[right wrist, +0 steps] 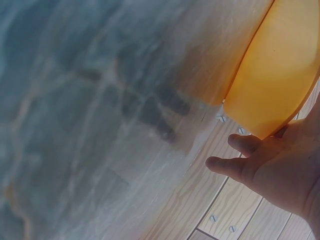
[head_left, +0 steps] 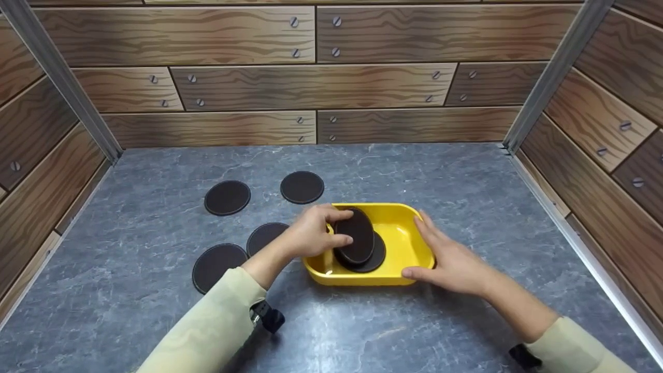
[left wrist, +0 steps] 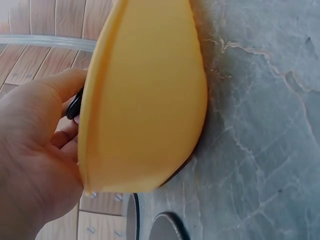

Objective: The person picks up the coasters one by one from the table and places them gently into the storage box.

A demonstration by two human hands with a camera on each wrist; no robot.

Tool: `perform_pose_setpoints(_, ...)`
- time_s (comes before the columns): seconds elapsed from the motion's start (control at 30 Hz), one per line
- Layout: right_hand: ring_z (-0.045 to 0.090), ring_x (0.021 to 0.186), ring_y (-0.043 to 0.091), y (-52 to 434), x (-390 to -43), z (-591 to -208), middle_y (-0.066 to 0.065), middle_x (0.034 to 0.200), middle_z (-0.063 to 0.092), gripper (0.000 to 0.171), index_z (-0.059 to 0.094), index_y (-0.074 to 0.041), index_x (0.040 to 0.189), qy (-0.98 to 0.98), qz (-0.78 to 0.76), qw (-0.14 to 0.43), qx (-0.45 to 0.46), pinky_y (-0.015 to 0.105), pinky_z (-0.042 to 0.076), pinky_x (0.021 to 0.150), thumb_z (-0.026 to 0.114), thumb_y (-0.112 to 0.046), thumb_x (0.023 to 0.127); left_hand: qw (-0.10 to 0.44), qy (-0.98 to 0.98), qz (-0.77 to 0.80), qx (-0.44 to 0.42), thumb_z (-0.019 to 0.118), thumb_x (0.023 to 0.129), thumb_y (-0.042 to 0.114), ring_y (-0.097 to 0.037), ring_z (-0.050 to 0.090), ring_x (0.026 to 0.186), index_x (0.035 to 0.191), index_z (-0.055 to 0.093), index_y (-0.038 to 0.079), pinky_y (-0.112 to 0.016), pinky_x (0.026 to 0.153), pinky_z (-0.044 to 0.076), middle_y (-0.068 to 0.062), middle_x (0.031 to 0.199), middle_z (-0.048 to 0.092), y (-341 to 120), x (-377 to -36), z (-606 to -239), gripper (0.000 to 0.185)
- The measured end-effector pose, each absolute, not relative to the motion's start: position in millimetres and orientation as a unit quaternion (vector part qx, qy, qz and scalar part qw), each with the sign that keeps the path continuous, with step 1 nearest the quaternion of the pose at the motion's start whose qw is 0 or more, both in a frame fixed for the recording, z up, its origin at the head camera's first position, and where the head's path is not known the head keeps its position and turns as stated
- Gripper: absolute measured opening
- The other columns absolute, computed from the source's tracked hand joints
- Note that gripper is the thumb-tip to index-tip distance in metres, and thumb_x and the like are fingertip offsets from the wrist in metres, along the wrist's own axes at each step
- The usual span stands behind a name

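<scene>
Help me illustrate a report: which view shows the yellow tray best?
The head view: it looks into the yellow tray from above, with most of its rim showing. Both wrist views show only its outside, cropped by the picture's edge.

The left sleeve (head_left: pixel 199 326) hides part of a dark disc (head_left: pixel 218 265); both wrist views cut off the yellow tray (left wrist: pixel 145 100)

The left arm (head_left: pixel 207 324), in a pale sleeve (head_left: pixel 220 305), rises from the lower left of the frame toward the centre, where the left hand (head_left: pixel 313 233) grips, thumb and index finger pointing right. The right arm (head_left: pixel 520 305) slants up and left from the lower right corner; the right hand (head_left: pixel 453 264) spreads its thumb away from nearly straight fingers, right of centre.
</scene>
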State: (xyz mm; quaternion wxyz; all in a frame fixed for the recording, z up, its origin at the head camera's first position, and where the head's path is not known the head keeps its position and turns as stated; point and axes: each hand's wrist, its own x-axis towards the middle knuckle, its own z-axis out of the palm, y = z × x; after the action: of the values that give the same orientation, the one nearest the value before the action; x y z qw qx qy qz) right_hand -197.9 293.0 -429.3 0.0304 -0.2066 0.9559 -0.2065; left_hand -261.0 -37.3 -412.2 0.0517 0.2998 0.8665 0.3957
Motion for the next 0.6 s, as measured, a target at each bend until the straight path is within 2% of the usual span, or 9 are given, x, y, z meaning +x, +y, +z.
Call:
perform_pose_setpoints(0.1, 0.044, 0.142, 0.056, 292.8, -198.1, -429.1, 0.015, 0.176, 0.004, 0.116, 0.016, -0.004, 0.17, 0.957, -0.206, 0.032, -0.204, 0.07, 0.042, 0.109, 0.072, -0.069, 0.091, 0.055, 0.874, 0.381, 0.298, 0.084, 0.092, 0.022, -0.023, 0.063, 0.117, 0.144, 0.067, 0.009, -0.039, 0.103, 0.05, -0.01, 0.132, 0.07, -34.8, -259.7, -412.7, 0.056)
perform_pose_setpoints(0.27, 0.042, 0.143, 0.056, 293.2, -198.3, -429.7, 0.015, 0.176, 0.003, 0.116, 0.016, -0.004, 0.17, 0.957, -0.206, 0.035, -0.199, 0.071, 0.04, 0.11, 0.072, -0.068, 0.091, 0.056, 0.883, 0.355, 0.303, 0.084, 0.093, 0.023, -0.022, 0.063, 0.111, 0.144, 0.067, 0.009, -0.038, 0.096, 0.051, -0.01, 0.13, 0.07, -31.7, -258.7, -414.0, 0.056)
perform_pose_setpoints(0.6, 0.038, 0.146, 0.054, 292.1, -199.5, -428.9, 0.015, 0.176, 0.002, 0.118, 0.015, -0.003, 0.17, 0.957, -0.208, 0.041, -0.199, 0.069, 0.037, 0.113, 0.072, -0.069, 0.09, 0.059, 0.914, 0.272, 0.296, 0.08, 0.097, 0.033, -0.023, 0.065, 0.116, 0.148, 0.064, 0.014, -0.038, 0.1, 0.053, -0.009, 0.134, 0.07, -23.9, -257.0, -417.9, 0.057)
